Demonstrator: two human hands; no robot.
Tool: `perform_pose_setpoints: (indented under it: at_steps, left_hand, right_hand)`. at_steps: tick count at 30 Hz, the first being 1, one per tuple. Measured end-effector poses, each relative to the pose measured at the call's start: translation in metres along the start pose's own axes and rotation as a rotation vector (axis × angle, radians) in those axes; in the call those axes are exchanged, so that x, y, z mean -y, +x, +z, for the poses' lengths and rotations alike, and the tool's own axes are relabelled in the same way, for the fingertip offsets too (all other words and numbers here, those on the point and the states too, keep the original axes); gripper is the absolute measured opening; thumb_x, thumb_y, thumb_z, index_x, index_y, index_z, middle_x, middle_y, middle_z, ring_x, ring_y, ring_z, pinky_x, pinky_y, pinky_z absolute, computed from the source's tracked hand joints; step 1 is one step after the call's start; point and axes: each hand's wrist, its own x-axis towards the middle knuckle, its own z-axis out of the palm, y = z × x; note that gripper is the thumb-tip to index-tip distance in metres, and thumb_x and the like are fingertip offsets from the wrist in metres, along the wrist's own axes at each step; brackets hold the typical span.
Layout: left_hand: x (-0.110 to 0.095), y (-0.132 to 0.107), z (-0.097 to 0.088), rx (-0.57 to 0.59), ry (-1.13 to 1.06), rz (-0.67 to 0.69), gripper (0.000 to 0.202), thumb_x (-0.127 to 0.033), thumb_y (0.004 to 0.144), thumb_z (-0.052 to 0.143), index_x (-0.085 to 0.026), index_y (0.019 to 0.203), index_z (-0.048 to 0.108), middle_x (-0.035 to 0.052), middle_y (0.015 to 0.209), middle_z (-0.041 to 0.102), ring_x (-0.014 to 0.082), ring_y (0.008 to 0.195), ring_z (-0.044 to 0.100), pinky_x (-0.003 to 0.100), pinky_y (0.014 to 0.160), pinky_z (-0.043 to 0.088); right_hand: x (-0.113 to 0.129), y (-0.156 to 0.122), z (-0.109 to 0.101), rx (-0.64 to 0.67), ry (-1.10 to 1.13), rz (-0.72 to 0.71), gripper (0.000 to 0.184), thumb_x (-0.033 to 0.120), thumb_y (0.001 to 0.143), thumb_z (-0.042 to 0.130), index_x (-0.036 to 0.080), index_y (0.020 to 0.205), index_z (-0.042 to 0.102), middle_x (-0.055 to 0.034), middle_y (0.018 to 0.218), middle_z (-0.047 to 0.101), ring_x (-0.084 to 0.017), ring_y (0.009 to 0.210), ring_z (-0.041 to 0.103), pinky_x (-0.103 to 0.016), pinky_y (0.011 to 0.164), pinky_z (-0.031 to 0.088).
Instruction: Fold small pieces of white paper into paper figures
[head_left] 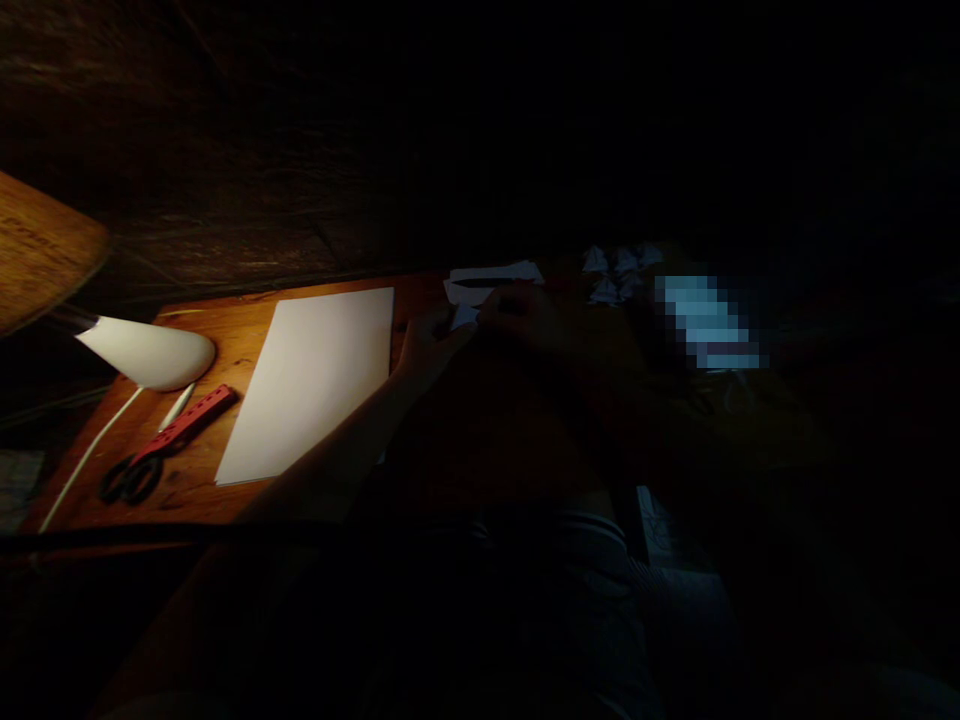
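Observation:
The scene is very dark. My left hand and my right hand meet over a small piece of white paper on the wooden table. Both hands have their fingers curled on the paper, which is mostly hidden under them. More white paper pieces lie just beyond my hands. A large white sheet lies flat to the left of my left forearm.
A white lamp head with its cable sits at the left of the table. A red ruler and black-handled scissors lie beside it. Several small folded white paper shapes sit at the back right. A lit blurred screen glows at the right.

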Motion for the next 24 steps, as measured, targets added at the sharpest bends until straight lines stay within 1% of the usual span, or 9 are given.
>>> perform_pose_setpoints:
  at_steps: [3,6,8,10,13,16,19,21,24]
  left_hand:
    - [0.0,0.0,0.001,-0.036,0.021,0.017,0.015,-0.032,0.082,0.081,-0.021,0.089,0.075,0.0014,0.083,0.074,0.0164,0.076,0.066,0.028,0.068,0.054]
    - [-0.001,0.0,0.001,-0.073,0.082,0.088,0.011,-0.024,0.081,0.08,-0.021,0.09,0.075,0.001,0.086,0.074,0.0157,0.08,0.066,0.028,0.072,0.053]
    - [-0.004,0.0,0.0,-0.097,0.145,0.168,0.009,-0.019,0.079,0.081,-0.021,0.083,0.073,0.0001,0.084,0.072,0.015,0.079,0.065,0.028,0.07,0.052]
    - [-0.008,-0.002,-0.002,-0.108,0.208,0.256,0.015,-0.017,0.078,0.081,-0.021,0.073,0.067,-0.0009,0.078,0.068,0.0143,0.074,0.062,0.028,0.068,0.05]
    - [-0.016,-0.006,-0.005,-0.068,0.274,0.349,0.027,-0.022,0.081,0.082,-0.021,0.065,0.061,-0.0012,0.072,0.065,0.0146,0.071,0.06,0.03,0.069,0.05]
    - [-0.022,-0.009,-0.007,-0.036,0.304,0.377,0.034,-0.035,0.086,0.081,-0.022,0.064,0.059,0.0,0.071,0.064,0.0156,0.07,0.059,0.031,0.068,0.049]
    - [-0.025,-0.01,-0.007,-0.041,0.338,0.387,0.041,-0.044,0.088,0.079,-0.022,0.062,0.056,0.0003,0.068,0.062,0.0155,0.068,0.056,0.031,0.066,0.046]
    - [-0.025,-0.009,-0.007,-0.037,0.354,0.395,0.043,-0.045,0.088,0.078,-0.022,0.061,0.054,0.0003,0.067,0.061,0.0154,0.066,0.055,0.031,0.064,0.044]
    - [-0.023,-0.008,-0.006,-0.018,0.349,0.424,0.04,-0.041,0.088,0.077,-0.022,0.061,0.054,0.0003,0.067,0.06,0.0153,0.066,0.055,0.031,0.064,0.043]
  right_hand:
    - [-0.003,0.002,-0.001,0.005,-0.008,-0.042,0.035,0.05,0.081,0.086,0.019,0.077,0.069,-0.0044,0.085,0.073,-0.017,0.084,0.065,-0.031,0.081,0.055]
    - [-0.006,0.004,-0.001,0.02,-0.013,-0.085,0.036,0.052,0.08,0.086,0.02,0.078,0.069,-0.0036,0.085,0.073,-0.018,0.085,0.066,-0.033,0.083,0.057]
    - [-0.008,0.004,-0.002,0.025,-0.019,-0.112,0.036,0.052,0.08,0.086,0.02,0.079,0.07,-0.0037,0.085,0.073,-0.018,0.085,0.066,-0.033,0.083,0.057]
    - [-0.008,0.003,-0.001,0.029,-0.019,-0.111,0.037,0.053,0.081,0.086,0.019,0.081,0.071,-0.0045,0.086,0.074,-0.018,0.085,0.066,-0.033,0.081,0.056]
    - [-0.005,0.0,-0.001,0.055,0.009,-0.076,0.037,0.053,0.081,0.086,0.018,0.082,0.073,-0.0055,0.087,0.074,-0.018,0.085,0.067,-0.031,0.079,0.056]
    - [-0.001,-0.002,-0.001,0.082,0.027,-0.038,0.034,0.05,0.079,0.088,0.019,0.08,0.074,-0.0056,0.088,0.075,-0.018,0.086,0.068,-0.03,0.079,0.056]
    - [0.0,-0.003,-0.002,0.088,0.041,-0.012,0.033,0.048,0.077,0.09,0.019,0.077,0.073,-0.0048,0.085,0.074,-0.018,0.085,0.068,-0.03,0.077,0.056]
    - [-0.001,-0.003,-0.002,0.097,0.058,0.008,0.033,0.048,0.076,0.09,0.019,0.077,0.073,-0.0046,0.083,0.074,-0.018,0.083,0.067,-0.03,0.075,0.056]
    - [-0.003,-0.002,-0.003,0.088,0.069,0.032,0.03,0.043,0.075,0.091,0.019,0.079,0.074,-0.0051,0.086,0.076,-0.018,0.083,0.067,-0.029,0.073,0.056]
